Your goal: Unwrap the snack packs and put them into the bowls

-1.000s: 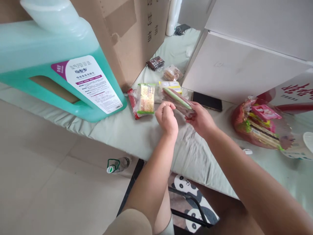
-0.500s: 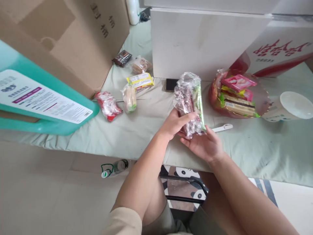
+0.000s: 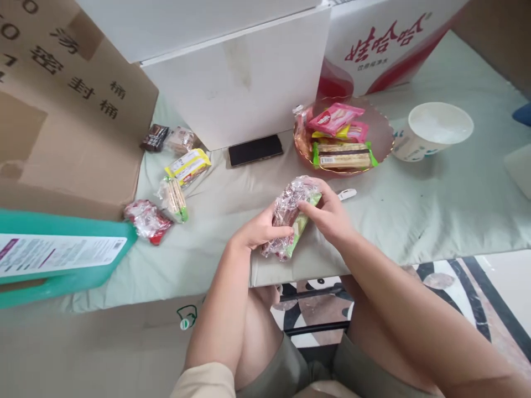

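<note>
Between my two hands is a snack packet (image 3: 290, 213) in crinkled clear wrapping, dark reddish inside, with a green strip along its right side. My left hand (image 3: 259, 229) grips its lower left part, the thumb lying across the front. At its upper right, my right hand (image 3: 329, 213) has closed around the edge with the thumb on the wrapper. Just beyond my right hand lies a white utility knife (image 3: 347, 194), partly hidden by it. Behind stands a pink glass bowl (image 3: 384, 132) with pink, yellow and green-ended snack packets (image 3: 344, 156).
A black phone (image 3: 255, 150) rests before a white box (image 3: 249, 88). Several wrapped snacks, among them a yellow packet (image 3: 188, 166) and a red one (image 3: 148, 220), lie left. A teal jug (image 3: 83, 282) and cardboard box (image 3: 95, 155) bound that side; a paper cup (image 3: 435, 132) stands right.
The view has turned to the right. The packet has come closer to the table's front edge and tilted. My right hand has shifted from its lower end to its upper right side.
</note>
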Available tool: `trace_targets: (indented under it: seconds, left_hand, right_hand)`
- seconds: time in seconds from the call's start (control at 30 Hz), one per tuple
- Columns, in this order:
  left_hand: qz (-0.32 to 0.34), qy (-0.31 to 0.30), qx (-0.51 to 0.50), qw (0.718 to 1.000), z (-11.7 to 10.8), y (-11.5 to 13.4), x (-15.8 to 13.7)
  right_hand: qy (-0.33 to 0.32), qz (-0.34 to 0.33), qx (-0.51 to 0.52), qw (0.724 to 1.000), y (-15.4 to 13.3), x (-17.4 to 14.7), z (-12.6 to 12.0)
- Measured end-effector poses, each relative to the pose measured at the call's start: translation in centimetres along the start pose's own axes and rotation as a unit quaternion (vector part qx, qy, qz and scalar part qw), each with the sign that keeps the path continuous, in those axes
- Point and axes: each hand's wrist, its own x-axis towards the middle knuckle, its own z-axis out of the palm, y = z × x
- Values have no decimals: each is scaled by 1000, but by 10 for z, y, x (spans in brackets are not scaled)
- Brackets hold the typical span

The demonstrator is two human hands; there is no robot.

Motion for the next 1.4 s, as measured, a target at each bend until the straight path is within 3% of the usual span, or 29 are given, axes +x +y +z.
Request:
trace_targets:
  seconds: [0.23, 0.37, 0.6, 0.83, 1.03, 1.17, 1.3, 1.4]
  left_hand:
    - [12, -1, 50, 999, 7, 1, 5]
    - [44, 6, 44, 998, 9, -1, 5]
    - [122, -14, 12, 992, 10, -12, 8]
    - [182, -20, -35, 983, 5, -20, 15]
    - [195, 34, 18, 980, 0, -21, 12]
    - [189, 89, 21, 978, -1, -18, 13]
    - [159, 152, -46, 974, -2, -10, 11]
    - [152, 180, -120, 964, -5, -6, 7]
  right_hand:
    - [64, -40, -14, 997, 0, 0, -6]
    - [88, -110, -76, 987, -4, -4, -6]
    - [98, -222, -279, 929, -2, -13, 0]
    - [107, -284, -365, 880, 12, -8, 10]
    - [37, -263, -374, 889, 14, -9, 19]
    - [24, -243, -368, 897, 8, -12, 18]
    - [45, -234, -369, 898, 6, -10, -3]
    - [23, -196, -442, 875, 13, -9, -27]
